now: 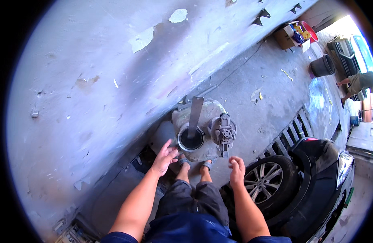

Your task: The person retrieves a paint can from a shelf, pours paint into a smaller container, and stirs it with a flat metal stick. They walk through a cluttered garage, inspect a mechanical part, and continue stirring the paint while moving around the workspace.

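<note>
I can read no words, numbers, brands or signs from where I stand. Taking the alloy wheel as my landmark, its hub centre is too small for me to make out any marking. To its right, at the front end of the black car, I see a green plate turned so nearly edge-on that I cannot read its face. Far beyond the wheel, the cardboard box and the colourful packets in it are too small for me to read. Left of the wheel, I find no legible marking on the flat metal blade or round open can.
</note>
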{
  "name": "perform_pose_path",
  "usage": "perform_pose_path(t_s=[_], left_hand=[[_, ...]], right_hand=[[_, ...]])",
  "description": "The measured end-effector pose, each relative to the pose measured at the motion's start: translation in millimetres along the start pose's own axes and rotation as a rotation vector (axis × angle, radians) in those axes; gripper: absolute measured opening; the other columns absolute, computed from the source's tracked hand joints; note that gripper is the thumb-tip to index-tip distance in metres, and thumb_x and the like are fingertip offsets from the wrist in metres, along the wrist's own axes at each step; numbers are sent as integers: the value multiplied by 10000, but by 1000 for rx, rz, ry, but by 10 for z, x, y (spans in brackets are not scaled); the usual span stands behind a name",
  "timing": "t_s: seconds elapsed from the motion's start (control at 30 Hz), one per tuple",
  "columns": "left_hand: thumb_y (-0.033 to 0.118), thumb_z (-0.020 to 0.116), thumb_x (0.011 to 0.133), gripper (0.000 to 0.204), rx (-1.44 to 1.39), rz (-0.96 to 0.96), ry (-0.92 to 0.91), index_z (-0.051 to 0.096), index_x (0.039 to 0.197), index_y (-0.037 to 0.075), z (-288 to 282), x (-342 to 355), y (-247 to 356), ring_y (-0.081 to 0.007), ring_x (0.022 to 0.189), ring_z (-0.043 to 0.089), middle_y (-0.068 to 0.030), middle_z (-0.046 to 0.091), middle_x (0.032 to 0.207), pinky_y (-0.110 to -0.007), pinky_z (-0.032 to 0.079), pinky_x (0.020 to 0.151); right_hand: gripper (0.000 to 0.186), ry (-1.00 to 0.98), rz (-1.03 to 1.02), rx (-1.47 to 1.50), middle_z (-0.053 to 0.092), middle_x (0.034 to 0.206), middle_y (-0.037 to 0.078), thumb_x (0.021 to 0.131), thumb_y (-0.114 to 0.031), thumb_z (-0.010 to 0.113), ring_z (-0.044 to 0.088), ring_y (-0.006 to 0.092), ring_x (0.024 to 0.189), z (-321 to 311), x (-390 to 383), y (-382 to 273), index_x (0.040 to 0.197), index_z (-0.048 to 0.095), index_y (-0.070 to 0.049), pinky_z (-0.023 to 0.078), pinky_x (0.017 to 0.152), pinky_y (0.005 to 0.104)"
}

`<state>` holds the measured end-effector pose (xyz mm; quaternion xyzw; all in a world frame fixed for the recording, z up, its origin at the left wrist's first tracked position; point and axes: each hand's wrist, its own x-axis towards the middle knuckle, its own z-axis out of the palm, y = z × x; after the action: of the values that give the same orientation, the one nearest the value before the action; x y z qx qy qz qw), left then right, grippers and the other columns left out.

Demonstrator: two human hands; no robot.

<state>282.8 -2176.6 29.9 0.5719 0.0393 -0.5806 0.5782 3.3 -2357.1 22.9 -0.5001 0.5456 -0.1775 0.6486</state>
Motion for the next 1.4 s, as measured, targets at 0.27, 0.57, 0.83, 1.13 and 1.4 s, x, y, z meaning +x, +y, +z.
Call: perform_pose_path(t_s=[0.27,0.57,0.83,1.13,1.4], left_hand=[[356,906,542,1276,1109,461,35,122,1493,26,163,455,70,-406,1350,339,-259,310,1468,-442,304,1117],[287,937,495,1201,952,757,-31,230,1429,19,171,912,10,-381,1312,404,-211,407,1412,-433,339,1101],[343,934,527,1239,775,918,-96,162,1441,22,258,307,377,-337,1340,374,-189,387,1425,-434,247,1148],[304,933,534,1172,837,1073,-197,217,1426,47,616,-775,1261,-352,1343,374,-210,367,1432,-440,270,1127],[282,940,460,1188,875,1235,-350,271,1409,32,938,-1278,1542,-316,1284,442,-171,423,1388,-424,322,1102]], right_hand=[[508,-259,-47,-210,549,1246,158,867,-2,505,565,227,1116,788,-109,100,1363,399,-26,513,828,340],[894,-367,-81,-247,235,1548,146,747,77,460,239,299,1429,1246,398,-53,1537,107,-148,300,1106,434],[810,-383,-294,-323,366,1419,180,736,93,479,355,325,1344,1209,-89,-758,1491,249,-89,321,1098,407],[701,-455,-513,-333,482,1289,188,759,74,553,501,306,1182,872,-970,-1934,1427,379,-46,421,981,377],[425,-156,-654,-201,611,1103,122,844,-120,665,588,192,1001,512,-1226,-3097,1241,559,-8,488,796,306]])
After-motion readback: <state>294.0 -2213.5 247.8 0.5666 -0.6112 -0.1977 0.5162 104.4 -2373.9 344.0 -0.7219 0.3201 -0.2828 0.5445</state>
